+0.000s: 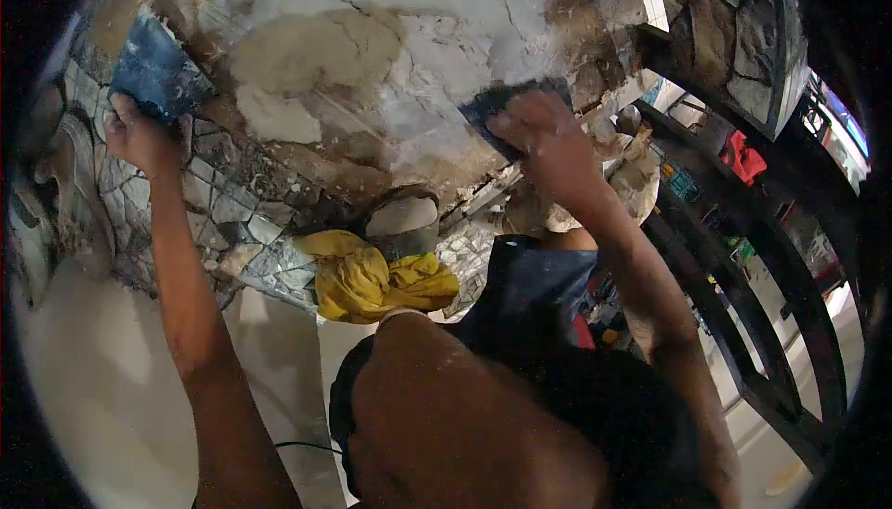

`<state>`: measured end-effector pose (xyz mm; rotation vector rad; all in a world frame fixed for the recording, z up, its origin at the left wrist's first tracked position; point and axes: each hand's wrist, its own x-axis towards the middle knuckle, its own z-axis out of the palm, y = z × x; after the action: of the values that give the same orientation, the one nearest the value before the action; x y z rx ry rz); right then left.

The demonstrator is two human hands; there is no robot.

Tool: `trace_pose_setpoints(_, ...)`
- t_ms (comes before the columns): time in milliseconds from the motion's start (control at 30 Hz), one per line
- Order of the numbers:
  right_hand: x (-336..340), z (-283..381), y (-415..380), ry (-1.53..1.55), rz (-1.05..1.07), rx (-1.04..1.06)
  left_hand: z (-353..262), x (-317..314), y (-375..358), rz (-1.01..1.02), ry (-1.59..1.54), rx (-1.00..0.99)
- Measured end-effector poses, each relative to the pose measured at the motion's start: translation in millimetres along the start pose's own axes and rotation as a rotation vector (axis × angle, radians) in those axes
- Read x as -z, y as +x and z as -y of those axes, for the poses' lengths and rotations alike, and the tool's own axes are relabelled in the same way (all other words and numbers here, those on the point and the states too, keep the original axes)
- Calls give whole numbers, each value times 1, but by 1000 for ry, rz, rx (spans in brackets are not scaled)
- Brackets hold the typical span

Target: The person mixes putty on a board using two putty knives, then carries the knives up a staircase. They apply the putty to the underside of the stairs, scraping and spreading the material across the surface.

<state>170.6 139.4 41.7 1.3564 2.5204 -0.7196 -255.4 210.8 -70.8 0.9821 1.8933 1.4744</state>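
The left hand [139,137] grips a blue-black flat sheet [160,70] near the stonework [218,204]; the right hand [550,142] grips a dark flat blade [488,107], seemingly against the grey plaster [427,81]; a yellow cloth [367,281] lies nearby.

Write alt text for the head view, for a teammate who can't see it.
A person's right hand holds a dark flat blade at a patchy grey-and-tan surface, while the left hand holds a second blade toward the picture's upper left. A crumpled yellow cloth lies nearer the person.
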Motion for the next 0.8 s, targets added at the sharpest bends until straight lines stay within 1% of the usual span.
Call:
trace_pose_setpoints(67, 11, -6, -5, 54, -27, 11, -10, -6, -3, -96, 9, 68)
trace_pose_setpoints(133, 31, -6, 4, 118, -76, -5, -8, -3, -4, -89, -12, 79)
trace_pose_setpoints(200, 23, -3, 19, 38, 159, -160, -3, -3, -3, -89, -29, 98)
trace_pose_setpoints(267, 0, -4, 27, 100, -222, 57, 1, 0, 2, -73, -24, 119)
trace_pose_setpoints(333, 9, -2, 22, 67, 35, -95, -5, -3, -3, -31, 152, -125)
trace_pose_setpoints(367, 14, 1, 21, 59, 166, -168, -8, 0, -3, -17, 166, -162)
trace_pose_setpoints(400, 18, -2, 26, 32, 140, -164, -11, 2, -3, -3, 180, -199)
trace_pose_setpoints(433, 21, -4, 32, 5, 114, -160, -12, -2, -4, -2, 97, -147)
trace_pose_setpoints(467, 17, -2, 37, 12, 60, -210, -12, -7, -6, 1, 12, -91)
trace_pose_setpoints(500, 14, -1, 39, 21, 5, -256, -11, -7, -6, 9, 20, -83)
trace_pose_setpoints(533, 12, -1, 37, 20, -74, -142, -10, -8, -6, 16, 28, -76)
trace_pose_setpoints(567, 11, 0, 33, 21, -152, -26, -8, -4, -5, 28, 128, -115)
trace_pose_setpoints(600, 13, 2, 35, 23, -230, 100, -9, 0, -4, 11, 168, -109)
trace_pose_setpoints(633, 19, 2, 38, 47, -130, -11, -10, 4, -3, -5, 209, -101)
trace_pose_setpoints(700, 41, -6, 43, 73, 72, -247, -8, -5, -3, -70, 137, 11)
trace_pose_setpoints(733, 42, -8, 49, 1, -40, -221, -7, -7, -3, -63, 113, 8)
trace_pose_setpoints(800, 26, -1, 46, -18, -36, -154, -7, -6, -1, -50, 73, -6)
